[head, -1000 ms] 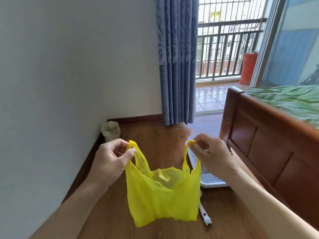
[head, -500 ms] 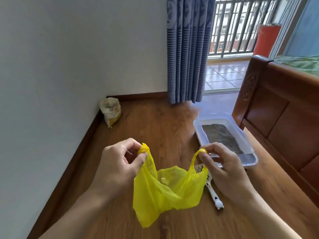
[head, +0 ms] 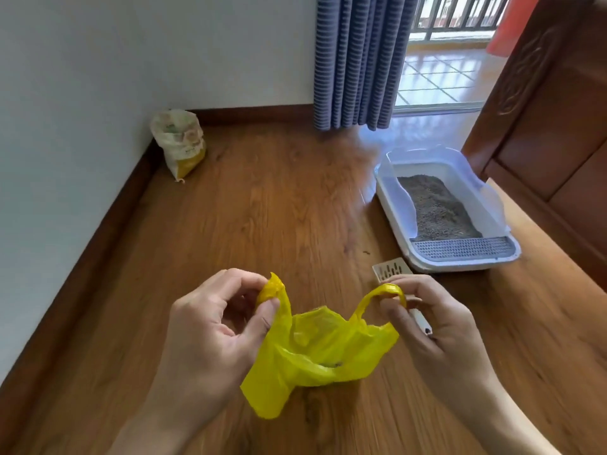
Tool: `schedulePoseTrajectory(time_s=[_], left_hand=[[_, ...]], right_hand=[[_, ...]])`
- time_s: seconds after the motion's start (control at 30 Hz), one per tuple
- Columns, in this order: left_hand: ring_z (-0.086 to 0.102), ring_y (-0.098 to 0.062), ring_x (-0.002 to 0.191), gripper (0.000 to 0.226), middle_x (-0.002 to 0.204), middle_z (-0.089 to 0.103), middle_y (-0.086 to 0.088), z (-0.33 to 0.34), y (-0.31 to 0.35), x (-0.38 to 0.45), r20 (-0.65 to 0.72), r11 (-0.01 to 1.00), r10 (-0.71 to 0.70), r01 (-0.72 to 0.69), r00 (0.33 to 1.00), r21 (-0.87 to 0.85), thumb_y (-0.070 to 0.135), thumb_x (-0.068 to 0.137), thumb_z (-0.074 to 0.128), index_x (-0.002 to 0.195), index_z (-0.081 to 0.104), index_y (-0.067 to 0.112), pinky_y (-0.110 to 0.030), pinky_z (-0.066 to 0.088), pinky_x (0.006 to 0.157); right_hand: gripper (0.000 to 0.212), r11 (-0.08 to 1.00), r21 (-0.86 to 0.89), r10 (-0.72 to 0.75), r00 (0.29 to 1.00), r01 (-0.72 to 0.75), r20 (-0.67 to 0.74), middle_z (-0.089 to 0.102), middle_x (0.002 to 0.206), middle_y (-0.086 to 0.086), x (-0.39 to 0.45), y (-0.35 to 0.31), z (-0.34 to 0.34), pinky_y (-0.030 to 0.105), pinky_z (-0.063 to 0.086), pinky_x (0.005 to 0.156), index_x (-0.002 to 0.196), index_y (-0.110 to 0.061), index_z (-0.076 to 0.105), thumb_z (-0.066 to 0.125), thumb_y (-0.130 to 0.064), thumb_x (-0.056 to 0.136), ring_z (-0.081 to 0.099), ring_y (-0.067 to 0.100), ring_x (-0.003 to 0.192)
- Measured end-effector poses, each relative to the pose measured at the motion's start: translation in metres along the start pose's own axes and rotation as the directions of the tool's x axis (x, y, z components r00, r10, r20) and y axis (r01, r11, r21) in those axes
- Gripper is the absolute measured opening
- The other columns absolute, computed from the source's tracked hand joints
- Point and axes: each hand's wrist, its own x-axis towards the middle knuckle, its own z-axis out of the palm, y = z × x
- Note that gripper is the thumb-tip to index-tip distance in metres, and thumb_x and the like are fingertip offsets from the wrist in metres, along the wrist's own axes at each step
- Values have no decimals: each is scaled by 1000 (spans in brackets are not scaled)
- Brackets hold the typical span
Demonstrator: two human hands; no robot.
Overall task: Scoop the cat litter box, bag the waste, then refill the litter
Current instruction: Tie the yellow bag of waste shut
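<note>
Litter box (head: 391, 205), now fully visible, holds grey litter (head: 437, 208); hands spread yellow bag (head: 315, 353).

The bag (head: 323, 353) was thin, crinkled yellow plastic with a slight sheen. The litter box (head: 391, 208) was smooth white plastic holding coarse grey litter (head: 437, 208). The floor (head: 262, 208) was glossy wood-grain board, the curtain (head: 358, 60) striped cloth, the bed frame (head: 551, 110) polished carved wood.
</note>
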Motion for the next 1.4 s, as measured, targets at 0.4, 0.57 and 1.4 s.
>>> schedulePoseTrajectory(time_s=[0.4,0.57,1.4], left_hand=[[46,0,132,116,146,46,20,28,-84,10,296,914,-257,331,920,-235,65,49,86,148,31,39,-36,41,108],[66,-29,81,29,88,70,-7,38,-90,16,56,896,-363,364,930,-254,38,78,71,106,67,32,-52,56,75],[54,-24,61,29,74,56,-19,43,-44,-21,156,736,-193,248,969,-630,36,100,46,89,53,10,-33,47,60]], right_hand=[[119,971,-2,217,882,-238,417,34,152,-23,14,44,19,28,29,117,154,-30,22,84,-57,56,30,-8,140],[87,963,16,240,886,-268,396,59,131,-18,40,48,49,17,40,104,135,-47,42,87,-51,62,51,-9,121],[28,971,217,6,910,-105,416,59,68,10,-14,-7,60,48,41,63,85,-8,49,35,-26,103,50,30,62]])
